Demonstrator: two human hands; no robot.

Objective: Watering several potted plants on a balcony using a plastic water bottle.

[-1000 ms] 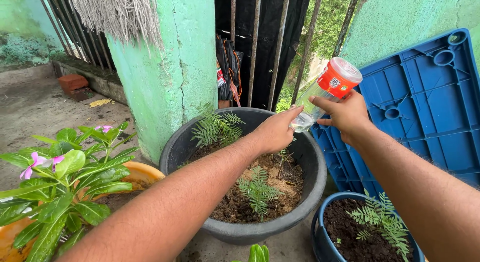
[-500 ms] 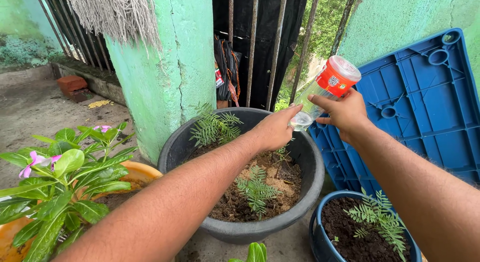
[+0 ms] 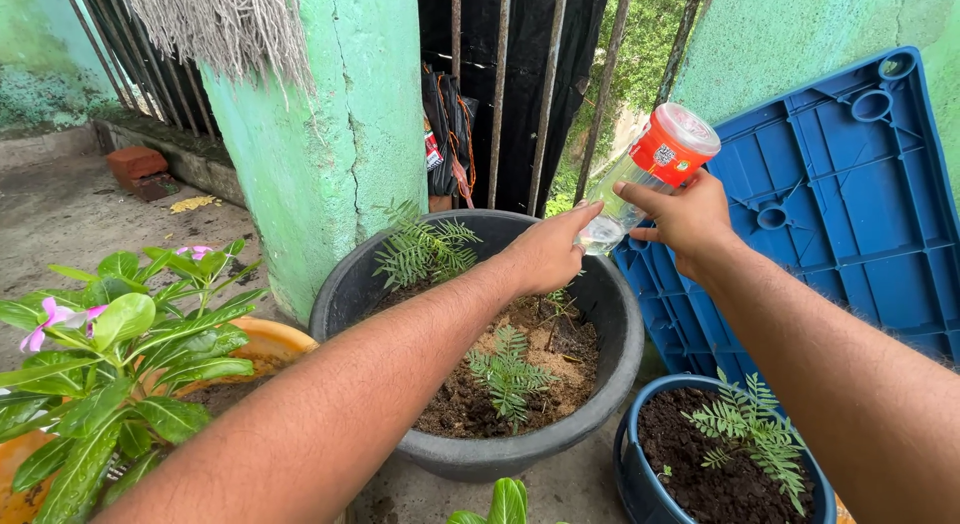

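Little has moved: both hands sit slightly higher in frame. Right hand (image 3: pixel 688 222) grips the tilted bottle (image 3: pixel 652 172) at upper right, left hand (image 3: pixel 546 252) pinching its mouth above the grey pot (image 3: pixel 618 364). Water could gush and flood the seedlings (image 3: pixel 508 372). Cap hidden; water level unclear.

A clear plastic bottle (image 3: pixel 648 174) with an orange-red wrap-around label (image 3: pixel 668 152) bearing a small white square patch is tilted neck-down just above the far rim of the large black pot (image 3: pixel 620 369), the label near its upturned base.
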